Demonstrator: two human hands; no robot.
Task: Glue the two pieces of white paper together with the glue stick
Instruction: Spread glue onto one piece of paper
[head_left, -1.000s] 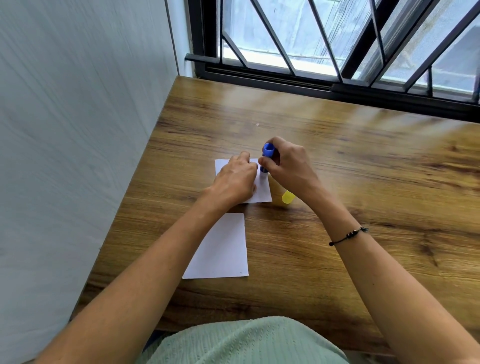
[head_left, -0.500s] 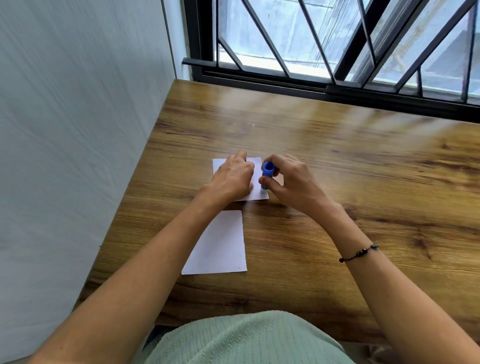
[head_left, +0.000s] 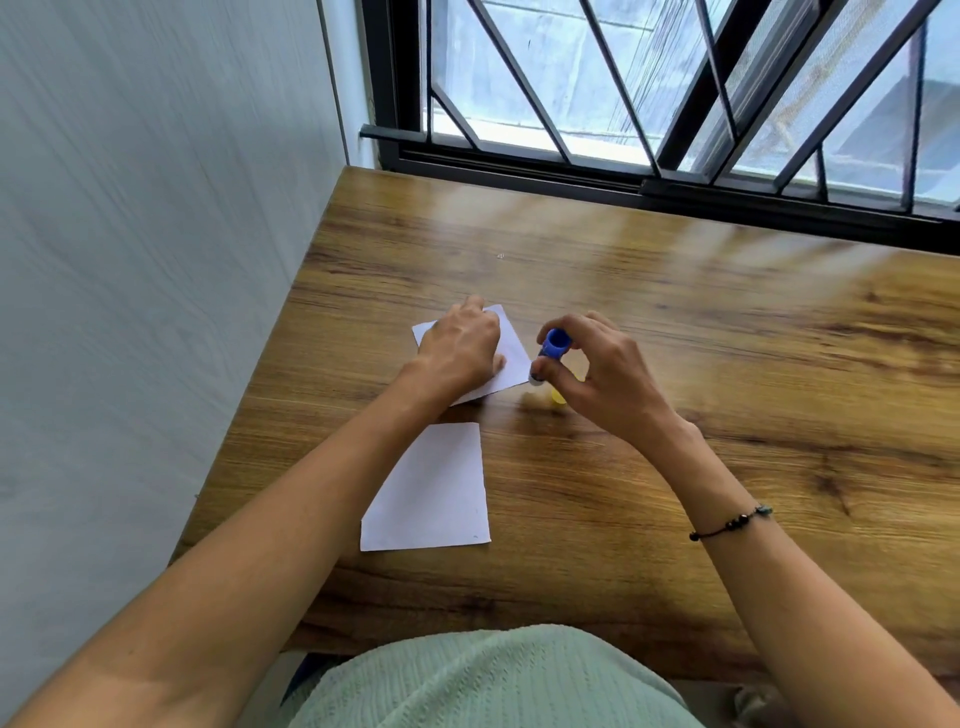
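Observation:
Two white paper pieces lie on the wooden table (head_left: 675, 364). My left hand (head_left: 460, 349) presses flat on the far piece (head_left: 511, 349), which sits turned at an angle. The near piece (head_left: 431, 491) lies loose in front of me. My right hand (head_left: 597, 371) grips the blue glue stick (head_left: 555, 344) upright, its tip touching the far piece's right corner. A yellow cap (head_left: 558, 397) peeks out on the table under my right hand.
A white wall (head_left: 156, 260) runs along the table's left edge. A black window frame with bars (head_left: 675, 187) closes off the far edge. Bare wood stretches to the right of my hands.
My left hand has turned the far paper so it sits askew. My right hand has moved the glue stick to that paper's right corner. The camera view shifted slightly.

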